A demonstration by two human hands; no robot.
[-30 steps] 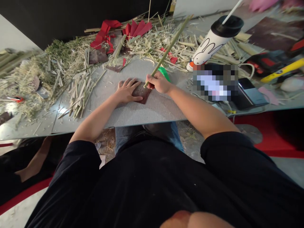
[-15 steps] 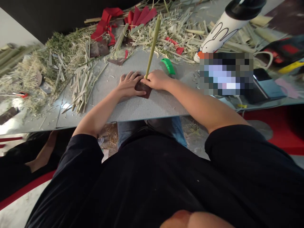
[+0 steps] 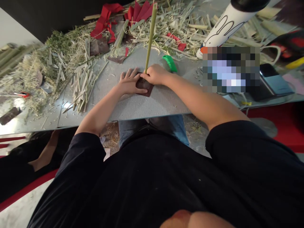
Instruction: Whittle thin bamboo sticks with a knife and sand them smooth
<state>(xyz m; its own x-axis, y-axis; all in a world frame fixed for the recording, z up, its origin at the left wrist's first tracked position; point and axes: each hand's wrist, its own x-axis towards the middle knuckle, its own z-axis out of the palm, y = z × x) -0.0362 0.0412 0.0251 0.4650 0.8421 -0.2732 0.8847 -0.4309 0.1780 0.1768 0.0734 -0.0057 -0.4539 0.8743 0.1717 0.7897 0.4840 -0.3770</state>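
My left hand [image 3: 128, 85] lies flat on the table with its fingers spread. Its thumb and forefinger rest over the edges of a small dark brown sheet [image 3: 148, 89] that looks like sandpaper. At the far side of that sheet, my right hand [image 3: 156, 74] is closed around the lower end of a long green-yellow bamboo strip [image 3: 150, 39], which points up and away from me. The strip's lower tip is hidden by my fingers. Just beyond my right hand lies a bright green curved plastic piece [image 3: 170, 63].
Loose strips [image 3: 83, 90] and shavings [image 3: 59, 47] pile up left and behind. Red cloth [image 3: 104, 23] lies at the back. A white rabbit bottle [image 3: 223, 30], a blurred-out patch and a dark phone-like device [image 3: 276, 79] stand right. Another person's arm [image 3: 46, 152] shows lower left.
The bamboo strip's upper end has swung slightly left, so it leans less to the right. Both hands stay nearly in place. My view has shifted a little.
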